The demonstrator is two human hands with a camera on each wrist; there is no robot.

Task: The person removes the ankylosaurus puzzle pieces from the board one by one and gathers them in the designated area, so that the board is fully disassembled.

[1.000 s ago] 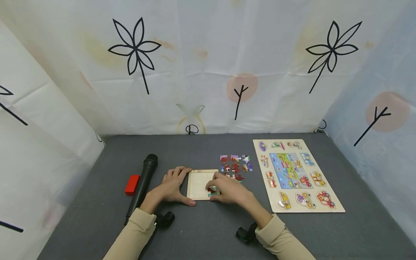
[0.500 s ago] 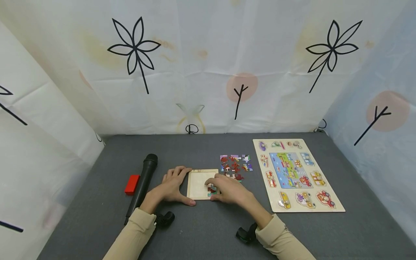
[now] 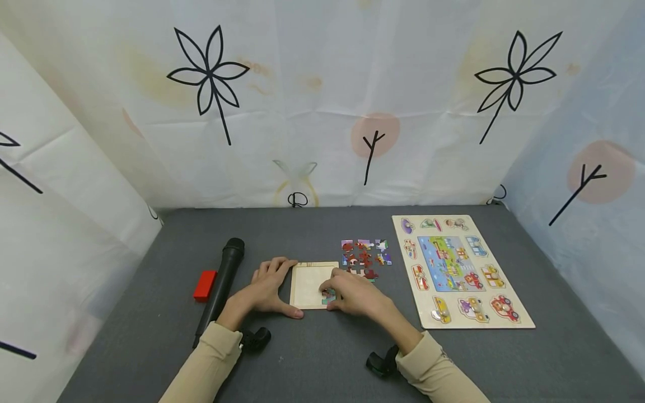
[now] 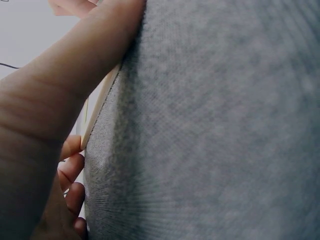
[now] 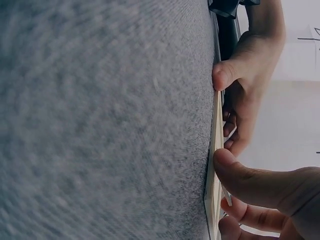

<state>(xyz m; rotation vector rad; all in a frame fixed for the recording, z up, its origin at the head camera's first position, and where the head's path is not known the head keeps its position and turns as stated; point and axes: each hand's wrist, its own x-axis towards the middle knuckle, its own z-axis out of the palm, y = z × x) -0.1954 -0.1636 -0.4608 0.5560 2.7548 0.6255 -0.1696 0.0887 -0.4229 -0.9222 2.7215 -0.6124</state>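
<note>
A shallow wooden puzzle tray (image 3: 306, 285) lies on the grey table in front of the person. My left hand (image 3: 267, 288) spans its left side, with the thumb at the near corner and the index finger at the far corner. My right hand (image 3: 355, 292) is over the tray's near right corner. Between its thumb and index finger is a small jigsaw piece (image 5: 226, 194), which appears tilted above the tray in the right wrist view. Colourful jigsaw print (image 3: 328, 296) shows beneath those fingers. The right palm and fingers hide part of the tray's right side.
Several loose jigsaw pieces (image 3: 364, 258) lie beyond the right hand. A large wooden peg puzzle board (image 3: 410, 291) rests at the right. To the left are a black microphone (image 3: 224, 285) and a red block (image 3: 205, 286). Patterned white cloth (image 3: 302, 101) rises behind the table.
My right index finger lifted slightly off the jigsaw print, then came down again near the tray's corner. The left hand and the tray have stayed in place.
</note>
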